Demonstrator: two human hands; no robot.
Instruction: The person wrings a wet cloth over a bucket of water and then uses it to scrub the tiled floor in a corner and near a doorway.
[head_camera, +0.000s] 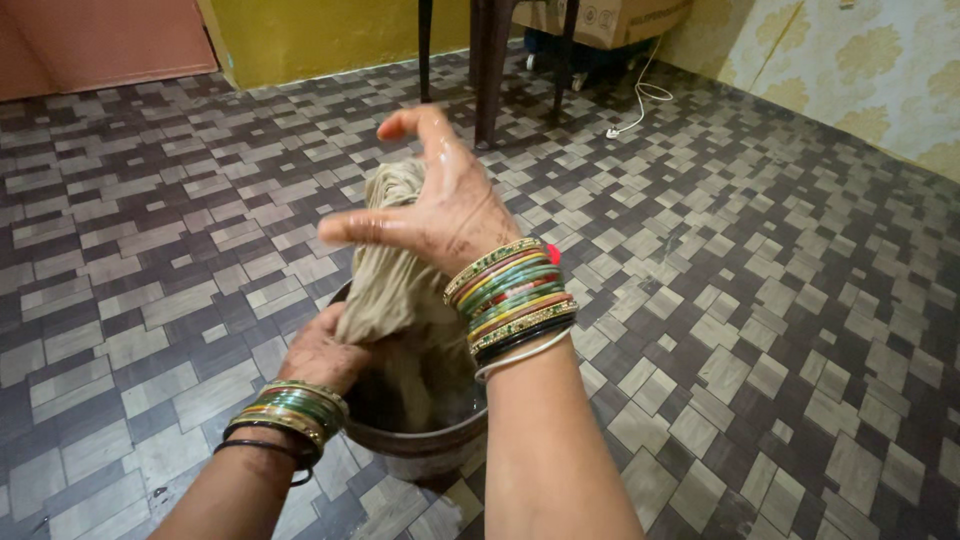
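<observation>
A wet beige cloth (385, 285) is twisted into a rope above a dark metal bucket (425, 447) on the tiled floor. My right hand (440, 205) grips the upper end of the cloth, thumb and forefinger sticking out. My left hand (322, 352) clutches the lower part of the cloth at the bucket's rim. Both wrists carry stacks of coloured bangles. The cloth's bottom end hangs down into the bucket, where a little water shows.
Dark furniture legs (490, 60) stand on the floor beyond the bucket. A cardboard box (600, 18) sits at the back, with a white cable and plug (635, 105) trailing from it. A patterned wall (860, 70) runs along the right.
</observation>
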